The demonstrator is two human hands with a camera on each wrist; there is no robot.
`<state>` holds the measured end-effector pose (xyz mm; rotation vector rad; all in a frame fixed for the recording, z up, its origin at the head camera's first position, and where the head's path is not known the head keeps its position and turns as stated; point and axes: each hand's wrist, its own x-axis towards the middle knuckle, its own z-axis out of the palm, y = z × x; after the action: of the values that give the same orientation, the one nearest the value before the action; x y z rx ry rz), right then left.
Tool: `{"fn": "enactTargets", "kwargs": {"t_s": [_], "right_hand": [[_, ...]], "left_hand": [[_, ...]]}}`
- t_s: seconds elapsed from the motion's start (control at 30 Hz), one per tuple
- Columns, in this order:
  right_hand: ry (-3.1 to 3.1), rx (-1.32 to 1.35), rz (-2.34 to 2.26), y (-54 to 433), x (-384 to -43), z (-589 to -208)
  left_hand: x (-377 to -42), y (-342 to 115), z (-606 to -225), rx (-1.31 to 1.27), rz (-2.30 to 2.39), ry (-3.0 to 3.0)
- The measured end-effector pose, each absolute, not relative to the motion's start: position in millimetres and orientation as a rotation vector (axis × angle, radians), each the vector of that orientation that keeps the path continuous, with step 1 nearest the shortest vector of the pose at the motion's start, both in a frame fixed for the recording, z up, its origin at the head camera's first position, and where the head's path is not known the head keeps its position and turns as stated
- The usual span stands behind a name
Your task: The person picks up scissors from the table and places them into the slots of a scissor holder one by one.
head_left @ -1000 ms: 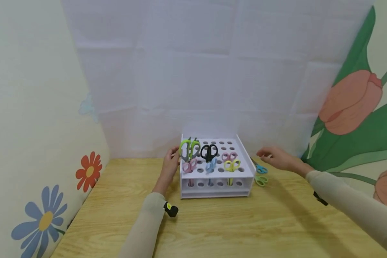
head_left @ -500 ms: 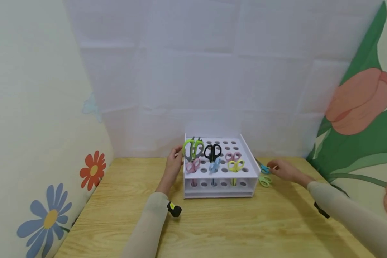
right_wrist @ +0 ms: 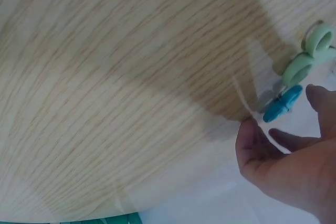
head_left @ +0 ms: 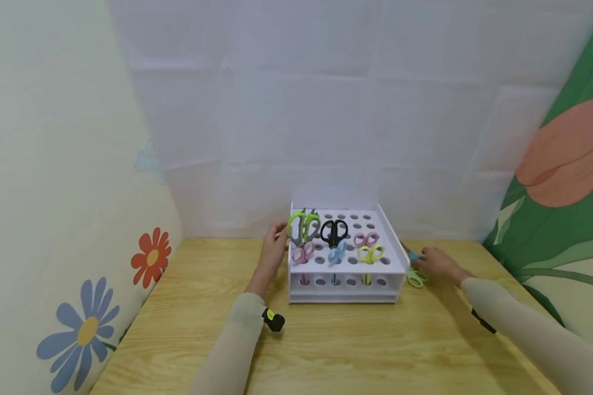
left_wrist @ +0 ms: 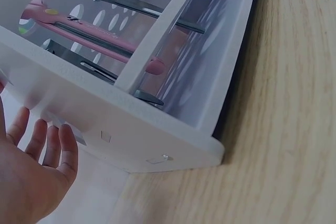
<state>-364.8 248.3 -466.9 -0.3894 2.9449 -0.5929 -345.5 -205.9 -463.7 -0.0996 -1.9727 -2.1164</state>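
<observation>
Blue scissors (head_left: 413,255) on table (head_left: 326,340), just R of rack (head_left: 346,258), next to green pair (head_left: 417,278).
Our R hand (head_left: 437,263) reaches them w/ fingers loose, pinching nothing; our L hand (head_left: 274,249) lies flat on rack's L wall, fingers straight.

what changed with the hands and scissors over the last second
The right hand came down from the air beside the rack to the table and now has its grip at the blue scissors, next to the green scissors. The left hand stayed against the rack's left side, and the scissors standing in the rack did not move.
</observation>
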Motion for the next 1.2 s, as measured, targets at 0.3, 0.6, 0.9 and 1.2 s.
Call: {"fn": "enactTargets", "kwargs": {"t_s": [0.3,0.6,0.9,1.2], "right_hand": [[2.997,-0.337,-0.500,245,-366,-471],[2.961,-0.318,-0.618,252,-371,-479],[2.924,-0.192,-0.838,255,-375,-472],[2.932,-0.141,-1.069,270,-364,-477]], "left_hand": [[-348,-205,-466,-0.091,-2.085,-1.960],[-349,-207,-468,-0.088,-2.076,-1.981],[-351,-209,-463,-0.096,-2.068,-1.982],[-347,-205,-464,-0.084,-2.076,-1.980]]}}
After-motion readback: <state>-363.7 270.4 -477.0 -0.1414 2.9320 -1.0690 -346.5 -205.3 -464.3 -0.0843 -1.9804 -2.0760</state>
